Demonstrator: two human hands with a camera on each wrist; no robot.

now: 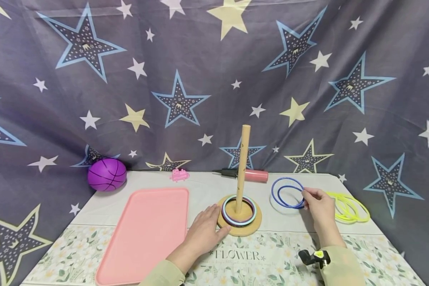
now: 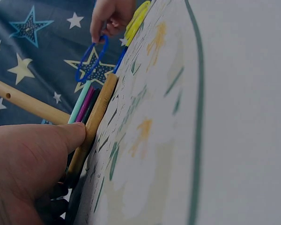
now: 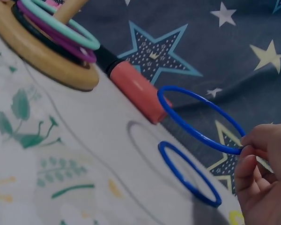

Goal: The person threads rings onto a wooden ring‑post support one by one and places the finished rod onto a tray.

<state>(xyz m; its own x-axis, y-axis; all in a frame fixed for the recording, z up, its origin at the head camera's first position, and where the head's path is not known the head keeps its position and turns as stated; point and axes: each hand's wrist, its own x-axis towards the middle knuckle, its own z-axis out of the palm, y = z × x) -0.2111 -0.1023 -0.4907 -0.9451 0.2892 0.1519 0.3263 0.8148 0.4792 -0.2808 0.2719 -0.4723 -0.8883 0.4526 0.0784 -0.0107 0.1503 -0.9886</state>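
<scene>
Left hand (image 1: 205, 228) rested spread against the wooden stand (image 1: 242, 171), likely steadying it; right hand (image 1: 319, 204), right of the stand, pinched one blue ring (image 3: 196, 133) by its edge, presumably leaving its opening clear.

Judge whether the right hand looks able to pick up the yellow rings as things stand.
Probably not yet: the right hand pinches a blue ring, so its fingers seem occupied, though the yellow rings lie close by, apparently unblocked.
</scene>
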